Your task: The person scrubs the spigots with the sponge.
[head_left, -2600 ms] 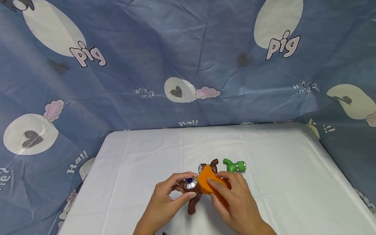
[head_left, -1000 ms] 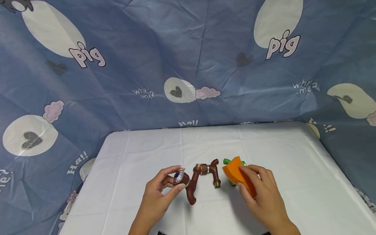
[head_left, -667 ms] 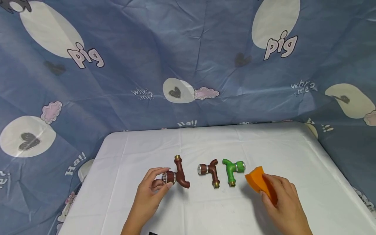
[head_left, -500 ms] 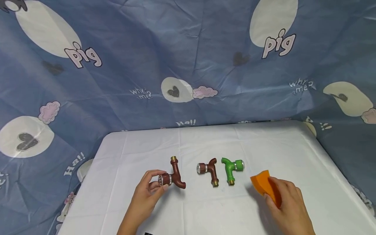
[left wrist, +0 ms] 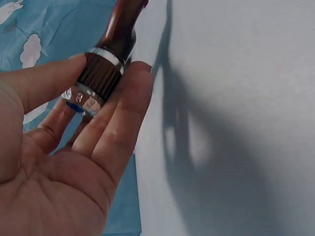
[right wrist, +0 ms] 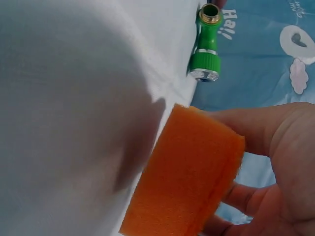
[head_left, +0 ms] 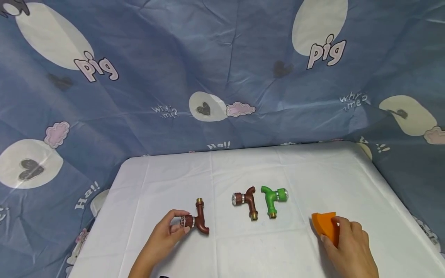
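My left hand (head_left: pixel 163 235) pinches the ribbed knob of a brown faucet (head_left: pixel 200 220) between thumb and fingers, at the left of the table. Its brass threaded end points away from me and its spout toward the right. In the left wrist view the faucet's knob (left wrist: pixel 101 73) shows a silver band and a blue centre. My right hand (head_left: pixel 352 243) holds an orange sponge (head_left: pixel 326 226), bent in its grip, at the right. The right wrist view shows the sponge (right wrist: pixel 184 172) held above the white cloth.
A second brown faucet (head_left: pixel 251 202) and a green faucet (head_left: pixel 272 201) lie side by side mid-table, brass ends toward me. White cloth (head_left: pixel 250 255) covers the table. A blue printed curtain (head_left: pixel 215 69) hangs behind and along the sides.
The hands were together with the sponge against the brown faucet. They have since parted: the left carried the faucet left and nearer, the right took the sponge right, uncovering the other two faucets.
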Available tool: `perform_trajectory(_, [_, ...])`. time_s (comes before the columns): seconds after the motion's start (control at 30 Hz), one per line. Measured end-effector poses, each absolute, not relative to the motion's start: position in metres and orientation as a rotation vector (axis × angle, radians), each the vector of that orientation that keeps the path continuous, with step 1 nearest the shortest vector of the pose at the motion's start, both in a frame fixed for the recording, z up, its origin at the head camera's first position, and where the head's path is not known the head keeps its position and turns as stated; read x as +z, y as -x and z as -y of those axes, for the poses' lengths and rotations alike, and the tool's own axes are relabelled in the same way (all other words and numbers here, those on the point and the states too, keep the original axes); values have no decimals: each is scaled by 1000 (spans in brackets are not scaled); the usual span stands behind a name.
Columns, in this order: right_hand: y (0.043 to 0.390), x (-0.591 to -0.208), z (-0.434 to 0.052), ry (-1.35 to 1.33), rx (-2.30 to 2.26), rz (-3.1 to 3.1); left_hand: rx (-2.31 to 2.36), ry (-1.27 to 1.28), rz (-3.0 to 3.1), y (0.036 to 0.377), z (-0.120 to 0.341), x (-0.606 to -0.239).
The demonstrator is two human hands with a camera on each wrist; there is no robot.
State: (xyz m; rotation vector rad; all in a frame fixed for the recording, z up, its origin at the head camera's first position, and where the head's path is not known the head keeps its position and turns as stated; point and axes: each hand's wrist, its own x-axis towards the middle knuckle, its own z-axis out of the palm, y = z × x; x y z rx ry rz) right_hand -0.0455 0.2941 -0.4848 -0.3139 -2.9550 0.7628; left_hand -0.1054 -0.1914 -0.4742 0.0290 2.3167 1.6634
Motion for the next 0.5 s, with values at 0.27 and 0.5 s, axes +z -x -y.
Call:
perform_trajectory(0.27, [47, -486, -294, 369, 814, 3014, 1572, -76, -2397, 106, 188, -489])
perform_trajectory(0.5, [47, -489, -293, 386, 825, 3037, 1405, -112, -2694, 113, 176, -498])
